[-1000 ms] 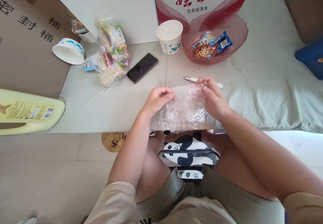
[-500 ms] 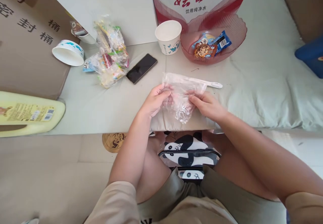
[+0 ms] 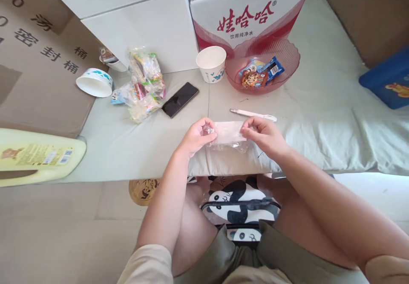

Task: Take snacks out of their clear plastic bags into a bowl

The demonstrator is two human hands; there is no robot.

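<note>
Between my two hands a clear, crinkled plastic bag (image 3: 229, 132) is stretched sideways, just above the cloth near its front edge. The fingers of my left hand (image 3: 201, 135) pinch its left end. My right hand (image 3: 262, 132) pinches the right end, thumb and fingers pressed together. The bag's upper part looks smooth and flat, while its lower part hangs loose and wrinkled. Just beyond my right hand lies a white slim utility knife (image 3: 254, 114) on the cloth. A black phone (image 3: 180, 99) rests farther off to the left.
Several wrapped snacks (image 3: 143, 85) lie in a heap left of the phone. Behind stand a white paper cup (image 3: 211, 64) and a pink ribbed bowl (image 3: 289, 64) with snack packets. A paper bowl (image 3: 94, 82) tilts against the cardboard box (image 3: 64, 100). A yellow jug (image 3: 75, 152) lies at left.
The bag has gone from a hanging, bunched shape to a flatter strip pulled between my hands. The knife, partly covered by it before, now shows whole. The view has tilted up slightly.
</note>
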